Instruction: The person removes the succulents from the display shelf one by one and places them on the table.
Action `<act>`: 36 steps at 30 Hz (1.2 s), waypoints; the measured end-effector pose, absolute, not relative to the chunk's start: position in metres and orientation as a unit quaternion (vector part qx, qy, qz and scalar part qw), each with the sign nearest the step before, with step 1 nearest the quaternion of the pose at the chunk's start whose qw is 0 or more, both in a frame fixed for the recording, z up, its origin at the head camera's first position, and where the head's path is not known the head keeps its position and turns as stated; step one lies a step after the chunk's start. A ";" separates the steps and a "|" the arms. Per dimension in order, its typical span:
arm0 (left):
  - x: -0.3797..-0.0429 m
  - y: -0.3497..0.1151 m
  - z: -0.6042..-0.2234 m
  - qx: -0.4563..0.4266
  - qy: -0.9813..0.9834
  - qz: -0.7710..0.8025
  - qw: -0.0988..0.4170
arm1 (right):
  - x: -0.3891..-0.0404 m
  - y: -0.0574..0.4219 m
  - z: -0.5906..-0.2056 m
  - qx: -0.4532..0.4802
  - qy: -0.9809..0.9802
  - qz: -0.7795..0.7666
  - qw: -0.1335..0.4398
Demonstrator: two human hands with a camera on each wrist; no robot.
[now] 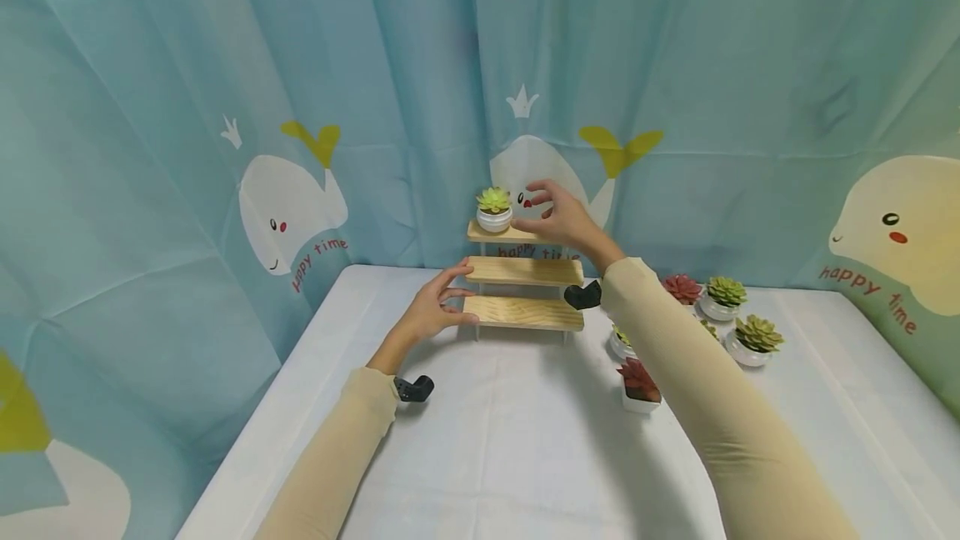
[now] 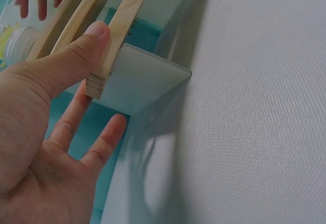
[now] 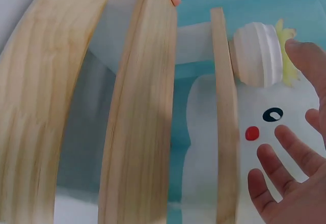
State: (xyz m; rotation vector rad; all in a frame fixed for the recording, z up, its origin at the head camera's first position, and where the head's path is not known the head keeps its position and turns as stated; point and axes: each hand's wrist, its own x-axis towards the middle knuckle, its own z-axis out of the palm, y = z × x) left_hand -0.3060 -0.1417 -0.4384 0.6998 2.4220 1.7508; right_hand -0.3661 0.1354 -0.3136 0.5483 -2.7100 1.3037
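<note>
A three-tier wooden shelf point(image 1: 523, 271) with pale side panels stands at the back of the table. My left hand point(image 1: 433, 307) grips its left end; in the left wrist view the thumb point(image 2: 94, 35) lies on a board's edge, with fingers behind and below that board. On the left of the top tier sits a light green potted succulent point(image 1: 494, 208) in a white round pot. Just right of this plant is my right hand point(image 1: 558, 215), fingers spread and holding nothing. The right wrist view has the thumb point(image 3: 305, 56) overlapping the yellow-green leaves point(image 3: 286, 51).
Several potted succulents stand right of the shelf, including a red one point(image 1: 639, 382) in a square white pot and green ones point(image 1: 756, 336) in round pots. My right sleeve partly hides this group. A blue whale-print curtain point(image 1: 420, 90) hangs behind the white table point(image 1: 480, 440).
</note>
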 end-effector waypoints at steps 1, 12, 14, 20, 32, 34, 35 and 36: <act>-0.306 -0.141 -0.439 0.230 0.787 0.571 0.037 | -0.367 0.134 -0.315 0.175 -0.885 0.429 0.043; -0.307 -0.140 -0.442 0.243 0.782 0.572 0.039 | -0.373 0.115 -0.331 0.175 -0.862 0.474 0.038; -0.308 -0.140 -0.442 0.245 0.780 0.575 0.039 | -0.374 0.111 -0.332 0.173 -0.862 0.475 0.044; -0.309 -0.140 -0.442 0.245 0.781 0.574 0.040 | -0.376 0.104 -0.336 0.167 -0.862 0.475 0.057; -0.309 -0.142 -0.441 0.242 0.777 0.580 0.042 | -0.377 0.097 -0.336 0.155 -0.875 0.456 0.055; -0.309 -0.143 -0.441 0.243 0.775 0.582 0.042 | -0.378 0.096 -0.336 0.153 -0.875 0.456 0.053; -0.309 -0.143 -0.441 0.244 0.774 0.582 0.042 | -0.378 0.096 -0.336 0.153 -0.875 0.456 0.052; -0.309 -0.143 -0.440 0.243 0.775 0.582 0.043 | -0.378 0.096 -0.336 0.153 -0.875 0.457 0.052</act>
